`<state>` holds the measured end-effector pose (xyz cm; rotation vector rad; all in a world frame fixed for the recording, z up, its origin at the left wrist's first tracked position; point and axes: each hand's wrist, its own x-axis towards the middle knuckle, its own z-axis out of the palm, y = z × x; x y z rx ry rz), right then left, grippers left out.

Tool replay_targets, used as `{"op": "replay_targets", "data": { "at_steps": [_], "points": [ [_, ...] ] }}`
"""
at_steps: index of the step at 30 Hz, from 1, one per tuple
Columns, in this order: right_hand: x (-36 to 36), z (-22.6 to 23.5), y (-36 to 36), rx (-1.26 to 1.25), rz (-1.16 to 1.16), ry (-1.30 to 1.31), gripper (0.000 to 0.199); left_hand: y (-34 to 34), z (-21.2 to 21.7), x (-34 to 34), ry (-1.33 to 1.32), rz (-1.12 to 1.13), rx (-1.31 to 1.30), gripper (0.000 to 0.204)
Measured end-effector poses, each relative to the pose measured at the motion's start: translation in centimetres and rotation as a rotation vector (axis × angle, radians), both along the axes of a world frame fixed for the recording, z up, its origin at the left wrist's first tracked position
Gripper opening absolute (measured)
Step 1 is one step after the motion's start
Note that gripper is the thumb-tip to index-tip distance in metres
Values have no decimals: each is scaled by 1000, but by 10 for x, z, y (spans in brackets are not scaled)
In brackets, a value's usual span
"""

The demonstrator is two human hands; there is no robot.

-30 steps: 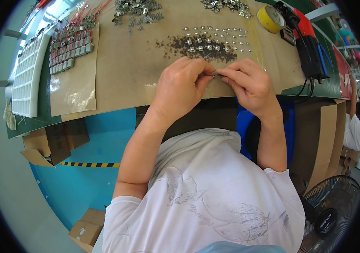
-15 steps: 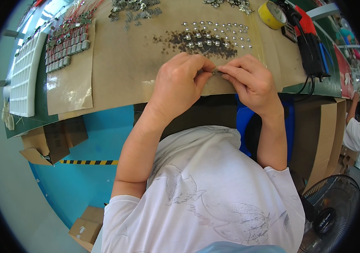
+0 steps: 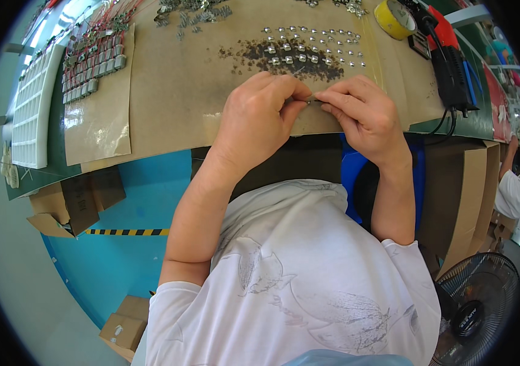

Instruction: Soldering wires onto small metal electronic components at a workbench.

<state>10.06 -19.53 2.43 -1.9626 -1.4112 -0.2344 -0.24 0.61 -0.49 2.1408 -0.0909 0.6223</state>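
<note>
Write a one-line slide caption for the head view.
Both hands, left hand and right hand, pinch a small metal part over a brown workbench.

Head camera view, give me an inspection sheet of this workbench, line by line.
Surface: workbench covered in brown paper.
Job's things: a small metal part pinched between both hands; rows of like metal parts lie just beyond.
Clutter: yellow tape roll, white grid tray, wired parts at the far left.
Hands: left hand and right hand, fingertips meeting on the part.
Cables: black cord hanging from a red and black tool.
Surroundings: cardboard boxes, blue floor, fan, another person at the right edge.
</note>
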Motion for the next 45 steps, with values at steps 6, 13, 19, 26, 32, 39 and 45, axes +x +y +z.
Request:
{"op": "replay_targets", "data": {
  "at_steps": [6, 13, 19, 26, 32, 39, 45],
  "points": [
    [-1, 3, -1, -35, 7, -6, 30, 0, -1, 0, 2, -1, 9, 17],
    [-2, 2, -3, -51, 13, -65, 33, 0, -2, 0, -14, 5, 16, 17],
    [-5, 2, 0, -66, -2, -61, 34, -2, -2, 1, 21, 7, -48, 15],
    [-13, 2, 4, -101, -65, -96, 32, -1, -2, 2, -8, -10, 6, 12],
    [-20, 4, 8, -151, -165, -87, 20, -2, -5, 3, -60, -20, 12, 10],
    [-21, 14, 2, -234, -283, 39, 17, -2, -3, 1, -13, -21, 8, 5],
    [-14, 19, -6, -263, -294, 88, 19, 0, 0, 1, -2, -42, 27, 7]
  ]
}}
